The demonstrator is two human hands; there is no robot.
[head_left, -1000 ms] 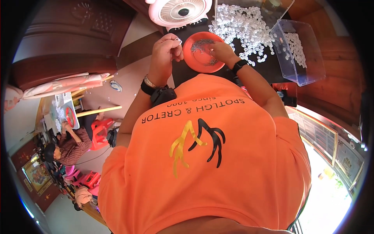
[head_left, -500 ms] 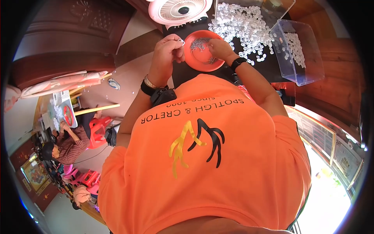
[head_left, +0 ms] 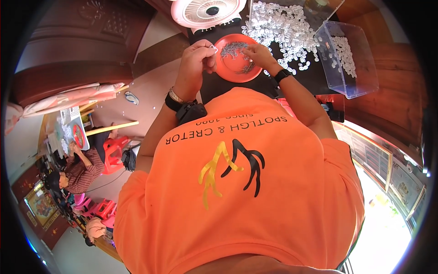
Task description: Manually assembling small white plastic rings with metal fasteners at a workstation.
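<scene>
A red round plate [head_left: 226, 74] rests on the dark tabletop, with thin grey metal pieces [head_left: 233, 49] heaped in it. My left hand [head_left: 197, 60] is raised at the plate's left rim, pinching a small whitish plastic piece [head_left: 213, 47] between thumb and forefinger. Over the right part of the plate, my right hand [head_left: 261, 57] has its thumb and fingertips drawn together beside the metal pieces. Whatever lies between those fingertips is too small to make out.
Many small clear plastic pieces [head_left: 283, 29] lie spread at the back right. A clear plastic bin [head_left: 332, 81] with more of them stands beside. Behind the plate is a pink-and-white fan [head_left: 188, 11]. A co-worker [head_left: 86, 171] sits at another table, far left.
My right hand has shifted slightly to the right over the plate, its fingertips still together. The left hand keeps its pinch on the plastic piece.
</scene>
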